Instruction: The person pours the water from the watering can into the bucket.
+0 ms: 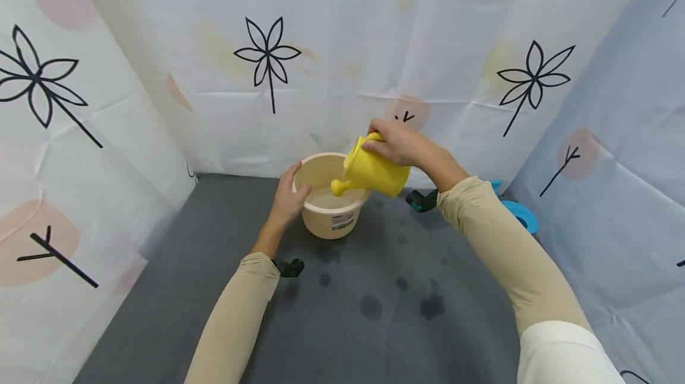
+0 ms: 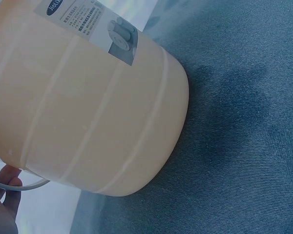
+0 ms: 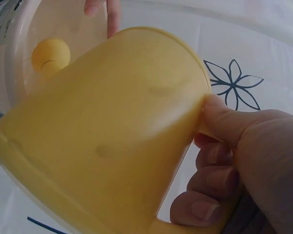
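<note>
A cream plastic bucket (image 1: 317,224) with a printed label (image 1: 342,221) stands on the dark grey cloth surface. My left hand (image 1: 289,198) grips its rim on the left side, the thumb over the inner wall; in the left wrist view the fingers are beside a thin curved handle (image 2: 31,185). Above the bucket's right side, my right hand (image 1: 400,141) holds a yellow watering can (image 1: 381,175) by its handle. The can is tipped left, its round spout head (image 1: 338,188) over the bucket's opening. In the right wrist view, the fingers (image 3: 205,207) curl round the handle.
Several dark wet-looking spots (image 1: 371,307) mark the grey surface (image 1: 332,336) in front of the bucket. A bright blue object (image 1: 520,216) is at the right, partly hidden by the right sleeve. White patterned cloth (image 1: 342,75) walls stand at the back and both sides.
</note>
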Tool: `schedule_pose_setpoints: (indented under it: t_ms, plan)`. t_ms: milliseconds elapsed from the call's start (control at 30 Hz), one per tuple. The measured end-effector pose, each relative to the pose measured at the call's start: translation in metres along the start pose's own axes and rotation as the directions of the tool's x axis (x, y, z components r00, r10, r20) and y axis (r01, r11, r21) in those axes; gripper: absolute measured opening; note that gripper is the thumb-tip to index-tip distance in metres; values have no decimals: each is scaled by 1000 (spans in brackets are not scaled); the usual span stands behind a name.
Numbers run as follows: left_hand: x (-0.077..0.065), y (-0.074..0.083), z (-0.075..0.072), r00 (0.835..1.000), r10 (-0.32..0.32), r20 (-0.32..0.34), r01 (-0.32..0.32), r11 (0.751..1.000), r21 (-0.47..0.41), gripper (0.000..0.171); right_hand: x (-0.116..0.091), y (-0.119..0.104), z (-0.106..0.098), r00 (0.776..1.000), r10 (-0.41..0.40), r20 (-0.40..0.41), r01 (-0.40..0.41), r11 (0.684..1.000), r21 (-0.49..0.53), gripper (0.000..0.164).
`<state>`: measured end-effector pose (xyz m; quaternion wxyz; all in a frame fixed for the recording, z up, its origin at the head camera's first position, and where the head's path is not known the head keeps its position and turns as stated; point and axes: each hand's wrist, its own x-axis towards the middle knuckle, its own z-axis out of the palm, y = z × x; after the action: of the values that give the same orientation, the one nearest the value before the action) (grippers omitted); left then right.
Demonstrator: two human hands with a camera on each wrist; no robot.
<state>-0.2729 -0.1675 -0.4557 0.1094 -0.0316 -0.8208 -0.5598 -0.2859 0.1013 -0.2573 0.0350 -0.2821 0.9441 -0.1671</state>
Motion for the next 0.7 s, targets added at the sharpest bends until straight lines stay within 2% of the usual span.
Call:
schedule_pose_setpoints:
  t_ms: [333, 567, 700]
  plan:
    - [-1, 2, -2, 1000, -5, 9, 5, 1000, 11, 69, 2, 0, 2, 999, 5, -43, -3, 999, 43, 36]
    - [-1, 2, -2, 1000, 1, 4, -1, 1000, 7, 69, 3, 0, 9, 989, -72, -128, 72, 997, -3, 31]
    - [0, 1, -1, 1000, 2, -1, -2, 1000, -1, 68, 4, 1, 11, 984, -90, -156, 89, 996, -14, 30]
